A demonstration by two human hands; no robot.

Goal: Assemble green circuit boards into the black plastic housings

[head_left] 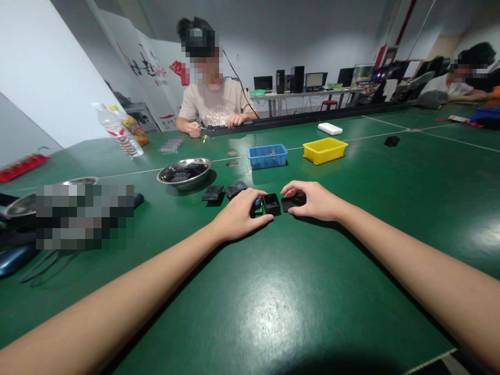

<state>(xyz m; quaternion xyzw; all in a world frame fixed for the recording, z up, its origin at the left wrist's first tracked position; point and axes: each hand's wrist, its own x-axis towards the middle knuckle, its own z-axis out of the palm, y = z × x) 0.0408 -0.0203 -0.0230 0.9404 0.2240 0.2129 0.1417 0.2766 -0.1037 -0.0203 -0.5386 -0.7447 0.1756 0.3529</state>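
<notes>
A small open-topped black plastic box (272,204) stands on the green table. My left hand (242,214) is curled round its left side, with fingertips at the far edge and thumb at the near edge. Between that palm and the box shows part of a green circuit board (258,207) with a blue component. Just right of the box, my right hand (318,200) has thumb and fingers round a flat black plate (289,203), which looks like a lid. The curled fingers hide part of it. Two black plastic pieces (213,194) (236,189) lie beyond my left hand.
Farther back are a metal bowl (184,182) of black parts, a blue basket (267,164) with small parts and a yellow basket (325,151). A water bottle (119,130) stands back left. Opposite, a person (213,104) handles small parts at the table.
</notes>
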